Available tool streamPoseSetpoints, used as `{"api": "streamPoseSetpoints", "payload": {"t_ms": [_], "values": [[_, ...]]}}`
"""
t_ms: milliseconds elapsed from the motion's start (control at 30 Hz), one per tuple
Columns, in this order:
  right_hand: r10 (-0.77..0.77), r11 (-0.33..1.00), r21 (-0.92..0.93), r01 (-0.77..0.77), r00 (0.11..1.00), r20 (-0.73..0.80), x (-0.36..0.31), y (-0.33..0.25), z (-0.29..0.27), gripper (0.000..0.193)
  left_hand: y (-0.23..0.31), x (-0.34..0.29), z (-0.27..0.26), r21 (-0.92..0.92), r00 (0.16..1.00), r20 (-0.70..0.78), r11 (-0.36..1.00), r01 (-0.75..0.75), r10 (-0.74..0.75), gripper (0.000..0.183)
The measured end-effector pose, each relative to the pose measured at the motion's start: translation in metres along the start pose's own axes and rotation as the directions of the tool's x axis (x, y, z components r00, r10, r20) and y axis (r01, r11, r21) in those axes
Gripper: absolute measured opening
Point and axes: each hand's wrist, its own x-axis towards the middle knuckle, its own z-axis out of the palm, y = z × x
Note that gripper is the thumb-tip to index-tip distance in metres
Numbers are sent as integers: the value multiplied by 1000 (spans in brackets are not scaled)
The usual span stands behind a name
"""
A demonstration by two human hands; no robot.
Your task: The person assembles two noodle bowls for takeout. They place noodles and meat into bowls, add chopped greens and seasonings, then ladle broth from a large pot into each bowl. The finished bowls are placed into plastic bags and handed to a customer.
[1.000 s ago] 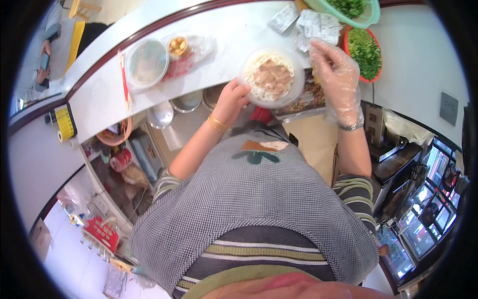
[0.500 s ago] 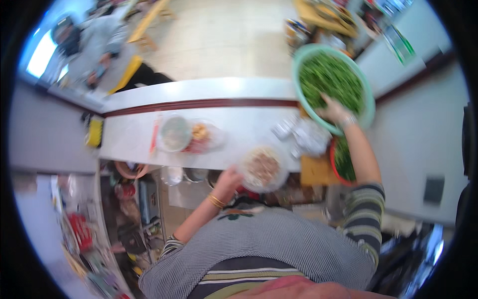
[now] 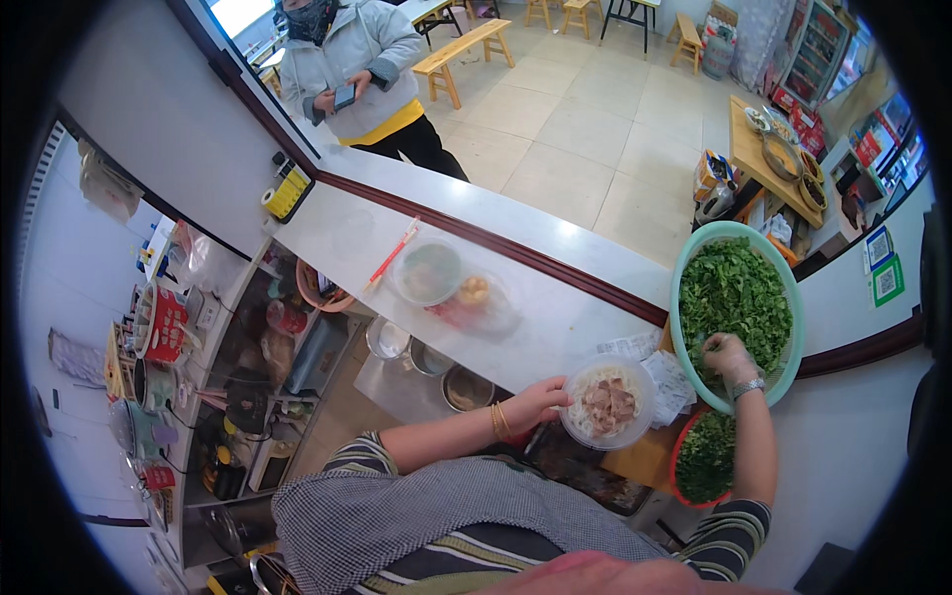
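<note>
My left hand [image 3: 540,403] is closed on the rim of a clear round plastic bowl [image 3: 567,421], with thumb and fingers at its left side. White noodles [image 3: 643,399] and sliced meat [image 3: 609,405] fill the bowl. My right hand [image 3: 732,362] reaches into a large pale-green basin [image 3: 684,260] heaped with chopped leafy greens [image 3: 739,297]. Its fingers are bent together among the leaves, and their tips are partly hidden. Below that wrist, a red-rimmed bowl [image 3: 677,484] holds more dark-green chopped leaves [image 3: 706,461].
On the white counter [image 3: 347,210] sit a lidded tub [image 3: 428,270], a bag of yellow items [image 3: 474,291] and red-wrapped chopsticks [image 3: 395,250]. Clear plastic packaging [image 3: 670,385] lies beside the basin. Beyond the raised ledge [image 3: 496,223], a person [image 3: 362,74] holds a phone. Metal pots [image 3: 466,387] stand below.
The view has turned, so the counter now slants down to the right. My right hand is still in the greens, its fingers drawn closer together. The left stays at the noodle bowl.
</note>
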Motion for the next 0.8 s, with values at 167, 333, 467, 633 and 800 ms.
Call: {"api": "streamPoseSetpoints", "payload": {"t_ms": [167,333,467,633,800], "values": [[-248,902,-366,227,969,-10,-20,-6,-3,34,15,5,17,112,999,-47,994,4,1,50],[-71,896,-436,91,996,62,-17,-12,9,29,22,5,33,65,999,-32,997,-28,31,48],[-125,990,-84,113,979,-160,-19,-9,-1,19,21,4,35,51,999,-16,998,-43,44,47],[-306,897,210,389,889,-341,-73,-38,-14,13,22,12,32,-11,997,-69,999,-38,37,28],[-602,747,157,645,758,-250,-147,-114,41,18,14,10,15,-4,992,-86,996,-91,91,8]]}}
